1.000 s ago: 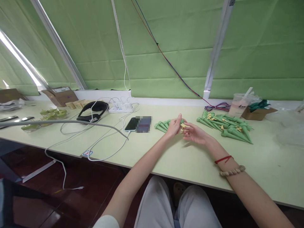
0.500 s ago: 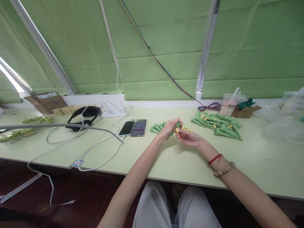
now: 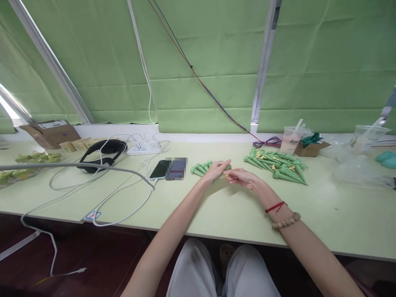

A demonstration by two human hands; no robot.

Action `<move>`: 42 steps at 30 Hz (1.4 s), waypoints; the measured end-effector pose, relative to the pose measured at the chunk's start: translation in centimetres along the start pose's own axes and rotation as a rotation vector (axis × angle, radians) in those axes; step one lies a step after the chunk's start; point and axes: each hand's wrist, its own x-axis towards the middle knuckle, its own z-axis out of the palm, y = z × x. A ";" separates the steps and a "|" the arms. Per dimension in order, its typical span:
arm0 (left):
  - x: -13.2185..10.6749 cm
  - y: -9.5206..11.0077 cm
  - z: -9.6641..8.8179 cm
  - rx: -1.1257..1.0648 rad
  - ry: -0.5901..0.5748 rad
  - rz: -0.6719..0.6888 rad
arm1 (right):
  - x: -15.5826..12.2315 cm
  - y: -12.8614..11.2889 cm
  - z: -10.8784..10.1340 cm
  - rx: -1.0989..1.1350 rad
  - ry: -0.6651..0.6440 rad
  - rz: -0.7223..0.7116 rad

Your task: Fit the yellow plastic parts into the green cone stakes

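Note:
My left hand (image 3: 216,170) is closed around a green plastic spike (image 3: 228,167), mostly hidden by the fingers. Beside it, my right hand (image 3: 243,178) pinches a small yellow plastic piece (image 3: 226,175) against the spike's end; I cannot tell whether the piece sits inside it. Several green spikes (image 3: 198,170) lie in a row just left of my left hand. To the right is a larger pile of green spikes (image 3: 286,165), with small yellow pieces (image 3: 262,156) scattered over it.
Left of the hands lie a phone (image 3: 159,169) on a cable, black headphones (image 3: 103,154) and a white power strip (image 3: 144,147). A drink cup (image 3: 290,140), a small cardboard box (image 3: 312,148) and clear plastic bags (image 3: 352,171) stand at the right. Loose cables (image 3: 123,194) cross the table.
The view has shifted slightly. My hands have turned a little, so less of the held spike shows. The yellow piece stays pinched in my right fingers at the spike.

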 end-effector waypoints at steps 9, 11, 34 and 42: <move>0.6 -1.0 -0.8 0.204 0.056 0.118 | -0.6 -0.4 0.7 -0.180 0.054 -0.096; 0.7 -1.0 -1.0 0.223 0.066 0.117 | -0.4 -0.2 0.8 -0.161 0.032 -0.123; 0.3 -1.9 0.2 -0.019 0.147 -0.063 | 1.2 2.2 0.8 -0.456 0.226 -0.513; 0.0 -0.3 -0.4 -0.147 0.098 -0.068 | -0.2 0.6 1.3 0.372 -0.357 0.075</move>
